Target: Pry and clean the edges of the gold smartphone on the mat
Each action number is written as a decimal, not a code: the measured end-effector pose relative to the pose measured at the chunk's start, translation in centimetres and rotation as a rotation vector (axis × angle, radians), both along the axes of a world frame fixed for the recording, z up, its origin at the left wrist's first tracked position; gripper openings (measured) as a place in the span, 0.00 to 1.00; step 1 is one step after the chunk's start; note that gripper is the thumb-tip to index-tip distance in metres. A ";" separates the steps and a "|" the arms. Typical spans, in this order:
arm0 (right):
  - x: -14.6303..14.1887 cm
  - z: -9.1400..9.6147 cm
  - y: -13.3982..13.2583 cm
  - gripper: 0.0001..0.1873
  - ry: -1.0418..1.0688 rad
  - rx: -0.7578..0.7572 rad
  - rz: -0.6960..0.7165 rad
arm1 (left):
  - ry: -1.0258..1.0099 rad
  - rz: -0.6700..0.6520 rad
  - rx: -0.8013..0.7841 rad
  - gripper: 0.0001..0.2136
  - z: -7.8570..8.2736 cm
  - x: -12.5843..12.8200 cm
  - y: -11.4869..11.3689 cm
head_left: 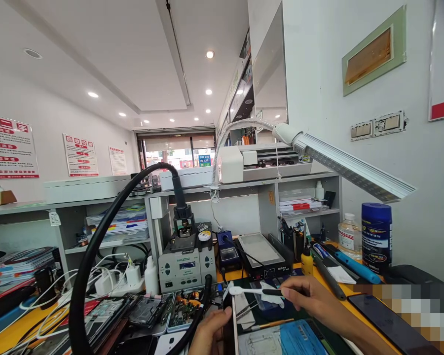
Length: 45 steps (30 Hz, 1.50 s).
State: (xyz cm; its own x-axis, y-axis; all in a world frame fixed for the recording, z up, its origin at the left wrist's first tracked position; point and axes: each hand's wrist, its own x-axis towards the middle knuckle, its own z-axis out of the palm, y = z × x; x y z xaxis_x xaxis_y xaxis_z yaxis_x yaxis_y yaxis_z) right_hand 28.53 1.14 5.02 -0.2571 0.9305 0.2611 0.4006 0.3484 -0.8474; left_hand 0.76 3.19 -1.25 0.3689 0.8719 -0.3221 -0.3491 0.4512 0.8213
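My left hand grips a thin phone-like device, held on edge so that its pale rim faces me; its face cannot be made out. My right hand pinches a slim white tool with a black section, perhaps a brush. The tool's white tip is at the top edge of the device. Just beyond lie metal tweezers and a thin wooden-coloured stick on the dark green mat. A blue sheet or packet sits nearer to me.
A hot-air station with a thick black hose stands left of centre. Opened phones and circuit boards crowd the left side. At right are a dark phone, a blue canister and a clear bottle. A lamp hangs overhead.
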 end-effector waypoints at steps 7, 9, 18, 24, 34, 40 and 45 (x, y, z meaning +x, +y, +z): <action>0.2 -0.5 0.3 0.27 0.051 -0.082 -0.027 | 0.012 0.052 -0.007 0.24 0.0 0.0 -0.3; 0.2 -0.7 0.4 0.27 0.070 -0.094 -0.032 | 0.011 0.069 -0.010 0.24 0.0 0.0 -0.3; 0.3 -1.2 0.8 0.27 0.139 -0.120 0.015 | 0.001 0.162 0.002 0.22 -0.6 0.2 0.5; 0.2 -1.0 0.8 0.27 0.136 -0.117 0.040 | 0.036 0.186 0.019 0.23 -1.1 0.1 1.1; 0.1 -0.7 0.4 0.27 0.088 -0.128 0.018 | 0.091 0.176 0.019 0.14 -1.4 0.6 1.7; 0.1 -0.5 0.4 0.29 0.086 -0.122 0.016 | 0.093 0.216 0.025 0.21 -1.5 0.4 1.6; 0.2 -0.3 0.2 0.28 0.093 -0.100 0.034 | 0.083 0.248 0.036 0.29 -1.5 0.5 1.4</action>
State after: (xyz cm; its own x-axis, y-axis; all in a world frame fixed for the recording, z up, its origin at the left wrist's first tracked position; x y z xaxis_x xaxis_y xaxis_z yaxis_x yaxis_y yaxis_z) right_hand 28.70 1.36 4.69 -0.2679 0.9442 0.1918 0.3084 0.2726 -0.9114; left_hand 1.29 4.64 -2.72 0.1160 0.9437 -0.3098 -0.3762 0.3304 0.8656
